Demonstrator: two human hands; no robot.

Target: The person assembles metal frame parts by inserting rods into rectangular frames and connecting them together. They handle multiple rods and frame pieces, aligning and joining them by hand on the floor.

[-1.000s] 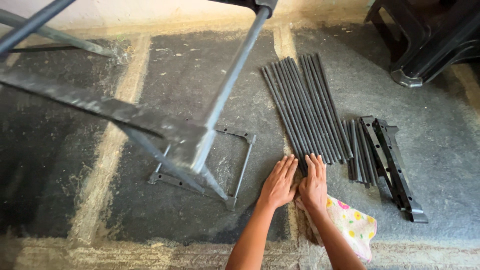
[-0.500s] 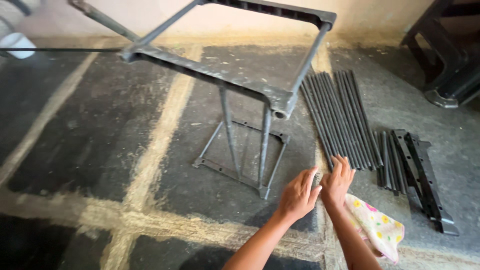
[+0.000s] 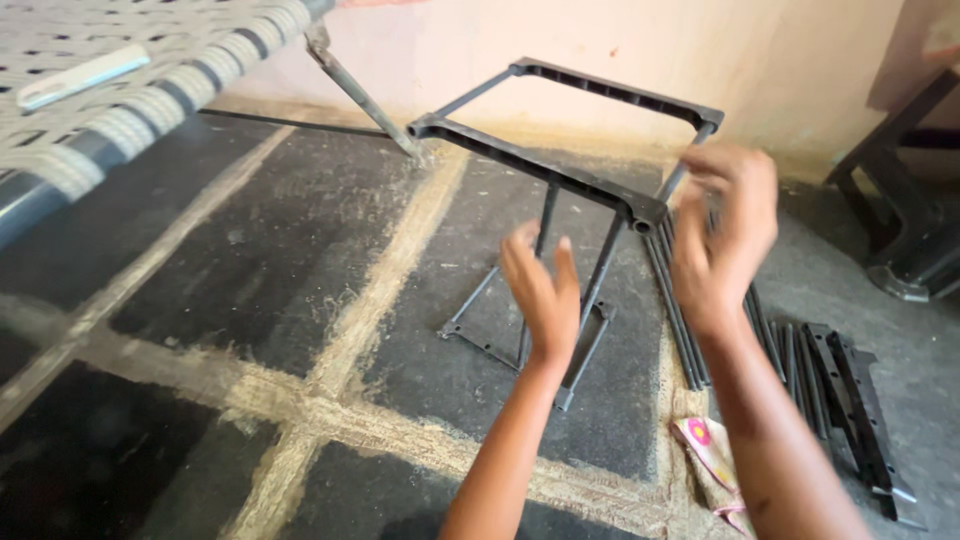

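A black plastic rack frame (image 3: 560,172) stands upright on the floor, its top rectangle carried by thin rods above a lower rectangle (image 3: 480,340). My left hand (image 3: 541,285) is raised in front of the frame's near corner, fingers apart, holding nothing. My right hand (image 3: 722,225) is lifted higher and blurred, close to the frame's right corner, fingers spread and empty. Behind my right hand lies a row of several black rods (image 3: 680,320) on the floor.
Black side brackets and short rods (image 3: 850,390) lie at the right. A flowered cloth (image 3: 712,455) sits by my right forearm. A woven cot (image 3: 130,90) fills the upper left. A dark plastic stool (image 3: 915,220) stands at the right wall.
Both hands have lifted off the rods on the floor and risen toward the top of the frame. The view has tilted up, showing the cot and wall.
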